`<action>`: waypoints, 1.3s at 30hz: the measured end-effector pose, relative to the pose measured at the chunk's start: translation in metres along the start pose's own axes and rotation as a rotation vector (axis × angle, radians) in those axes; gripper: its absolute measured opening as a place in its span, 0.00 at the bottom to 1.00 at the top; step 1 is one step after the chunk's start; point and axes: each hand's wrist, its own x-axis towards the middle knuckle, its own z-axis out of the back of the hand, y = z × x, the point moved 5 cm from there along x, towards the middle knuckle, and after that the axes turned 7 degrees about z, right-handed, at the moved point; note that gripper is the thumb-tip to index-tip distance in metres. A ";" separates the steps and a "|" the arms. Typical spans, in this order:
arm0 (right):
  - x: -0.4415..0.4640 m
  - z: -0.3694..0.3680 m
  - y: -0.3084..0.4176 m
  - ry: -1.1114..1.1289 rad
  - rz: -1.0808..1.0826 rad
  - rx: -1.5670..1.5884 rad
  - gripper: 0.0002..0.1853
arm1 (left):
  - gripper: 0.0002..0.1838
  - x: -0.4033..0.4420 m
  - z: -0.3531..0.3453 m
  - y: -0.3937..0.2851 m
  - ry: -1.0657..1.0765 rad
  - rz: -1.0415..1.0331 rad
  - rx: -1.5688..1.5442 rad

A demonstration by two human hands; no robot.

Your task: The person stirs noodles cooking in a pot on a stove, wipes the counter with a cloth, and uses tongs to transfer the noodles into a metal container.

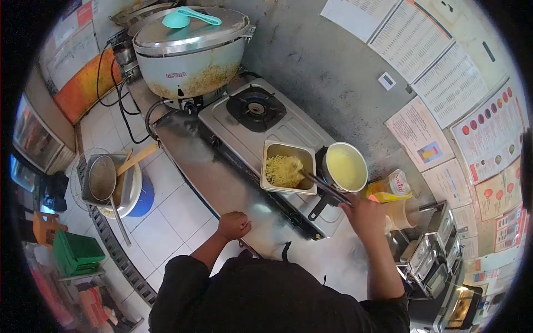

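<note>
My right hand (pixel 366 219) is closed around the end of dark, slim tongs (pixel 326 187). Their far tips reach into yellow instant noodles (pixel 284 171) lying in a rectangular metal container (pixel 288 149) on the gas stove. Right beside the container stands a small saucepan (pixel 363 175) of pale yellow liquid, its black handle pointing toward me. My left hand (pixel 234 225) is curled into a loose fist by the counter's front edge, with nothing visible in it.
A large rice cooker (pixel 191 64) with a turquoise scoop (pixel 191 18) on its lid stands behind the free burner (pixel 256 108). Metal containers (pixel 430 250) and a plastic jug (pixel 402 213) are at right. A strainer (pixel 102 177) rests over a blue bucket (pixel 143 197) on the floor.
</note>
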 end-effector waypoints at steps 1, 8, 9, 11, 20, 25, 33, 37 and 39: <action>0.005 -0.006 0.005 0.078 0.017 -0.069 0.19 | 0.14 0.000 -0.001 0.000 -0.011 -0.017 0.002; 0.020 0.033 0.007 -0.007 0.044 -0.166 0.22 | 0.14 0.002 -0.003 0.003 -0.013 0.013 0.021; 0.022 0.041 0.007 -0.025 0.064 -0.188 0.23 | 0.14 0.004 -0.002 0.002 0.002 0.015 0.024; 0.024 0.055 0.004 -0.065 0.124 -0.232 0.23 | 0.13 0.003 -0.003 0.002 0.010 0.015 0.018; 0.021 0.104 -0.004 -0.162 0.139 -0.217 0.22 | 0.12 0.005 0.001 -0.001 -0.044 -0.024 0.001; 0.019 0.100 -0.009 -0.203 0.181 -0.216 0.23 | 0.12 0.005 0.000 0.001 -0.001 0.018 0.001; -0.015 0.078 -0.129 0.098 -0.272 0.220 0.33 | 0.12 0.002 -0.005 0.004 -0.022 -0.004 -0.022; -0.018 0.026 -0.158 0.111 -0.351 0.141 0.37 | 0.11 0.003 -0.004 0.004 0.001 0.018 -0.028; -0.014 0.014 -0.143 0.056 -0.371 0.067 0.39 | 0.11 0.003 0.000 0.001 -0.033 0.000 -0.025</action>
